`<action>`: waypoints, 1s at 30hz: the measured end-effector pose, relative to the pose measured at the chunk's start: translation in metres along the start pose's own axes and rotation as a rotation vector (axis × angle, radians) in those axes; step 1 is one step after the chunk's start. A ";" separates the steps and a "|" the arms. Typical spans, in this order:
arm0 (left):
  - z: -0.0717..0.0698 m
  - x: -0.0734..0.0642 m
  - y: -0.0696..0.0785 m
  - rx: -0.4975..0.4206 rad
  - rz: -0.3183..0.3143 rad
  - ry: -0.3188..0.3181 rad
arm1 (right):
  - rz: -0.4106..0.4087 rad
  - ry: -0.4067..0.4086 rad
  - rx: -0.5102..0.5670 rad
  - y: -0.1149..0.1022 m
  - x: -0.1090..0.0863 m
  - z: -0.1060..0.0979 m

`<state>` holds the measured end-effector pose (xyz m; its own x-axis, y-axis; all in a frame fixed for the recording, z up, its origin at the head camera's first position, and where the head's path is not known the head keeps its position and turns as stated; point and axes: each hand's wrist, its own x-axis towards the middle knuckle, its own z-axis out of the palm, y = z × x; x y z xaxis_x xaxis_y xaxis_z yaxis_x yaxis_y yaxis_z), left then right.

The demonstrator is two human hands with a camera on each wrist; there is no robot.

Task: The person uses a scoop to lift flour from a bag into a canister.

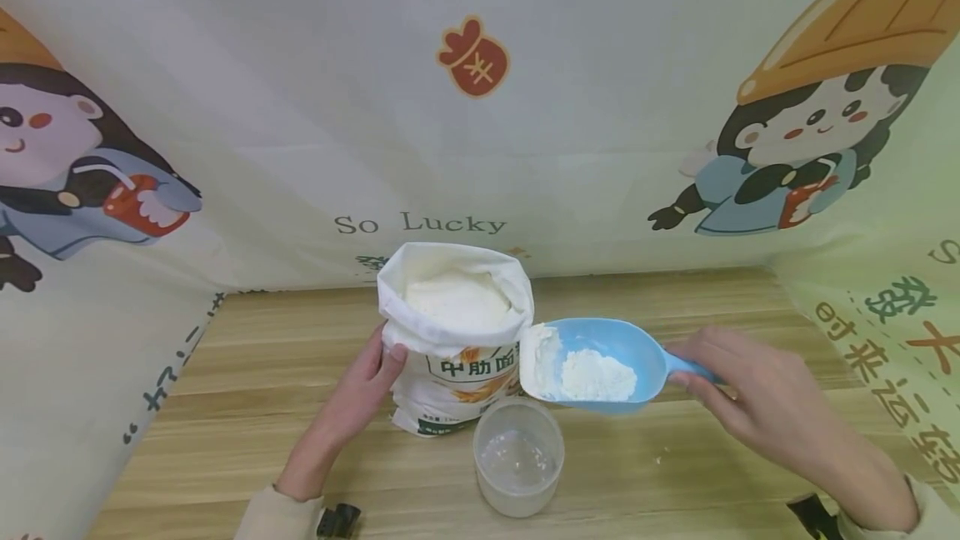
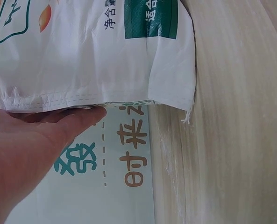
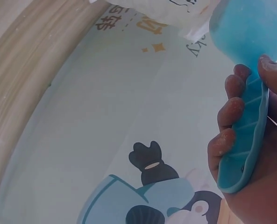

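Blue plastic scoop [image 1: 600, 335] loaded with white flour [image 1: 597, 377], and the right hand [image 1: 761, 398] has its fingers curled round the handle! It's at the right of the flour bag [image 1: 459, 365]; the left hand [image 1: 363, 382], fingers fairly straight, touches the bag's left side. Clear tub [image 1: 517, 494] stands in front, on the wood-grain table [image 1: 637, 490].

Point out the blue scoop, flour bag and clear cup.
Blue scoop [image 1: 613, 337], head view: inside of the bowl.
Flour bag [image 1: 459, 375], head view: printed front.
Clear cup [image 1: 517, 502], head view: front wall.
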<state>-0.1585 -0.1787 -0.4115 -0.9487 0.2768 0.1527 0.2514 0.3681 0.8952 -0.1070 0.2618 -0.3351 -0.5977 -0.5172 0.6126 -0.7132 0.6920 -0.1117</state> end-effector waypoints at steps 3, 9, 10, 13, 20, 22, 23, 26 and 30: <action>0.000 0.000 0.000 -0.001 -0.002 0.000 | -0.024 -0.021 0.001 0.000 -0.002 -0.001; 0.000 0.000 0.000 -0.009 0.001 -0.001 | -0.067 -0.050 -0.002 0.001 -0.004 0.004; 0.000 0.000 0.000 -0.011 0.001 -0.001 | -0.076 -0.051 -0.004 0.000 -0.004 0.005; 0.000 0.000 0.000 -0.010 0.005 0.000 | -0.108 -0.047 -0.024 0.000 -0.004 0.009; 0.001 0.000 -0.003 -0.007 0.000 0.004 | -0.150 -0.072 -0.053 -0.002 -0.002 0.014; 0.001 0.000 -0.003 -0.004 0.003 0.007 | -0.159 -0.089 -0.055 -0.003 -0.001 0.015; 0.001 0.000 -0.004 -0.002 0.005 0.008 | -0.167 -0.094 -0.054 -0.003 0.000 0.016; 0.000 0.000 -0.004 -0.003 0.005 0.008 | -0.187 -0.116 -0.051 -0.005 0.001 0.017; 0.000 0.000 -0.004 -0.014 0.006 0.003 | -0.197 -0.141 -0.057 -0.007 0.004 0.018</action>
<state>-0.1594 -0.1801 -0.4155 -0.9479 0.2761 0.1589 0.2541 0.3543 0.8999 -0.1108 0.2459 -0.3461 -0.4976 -0.7073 0.5022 -0.8015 0.5962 0.0455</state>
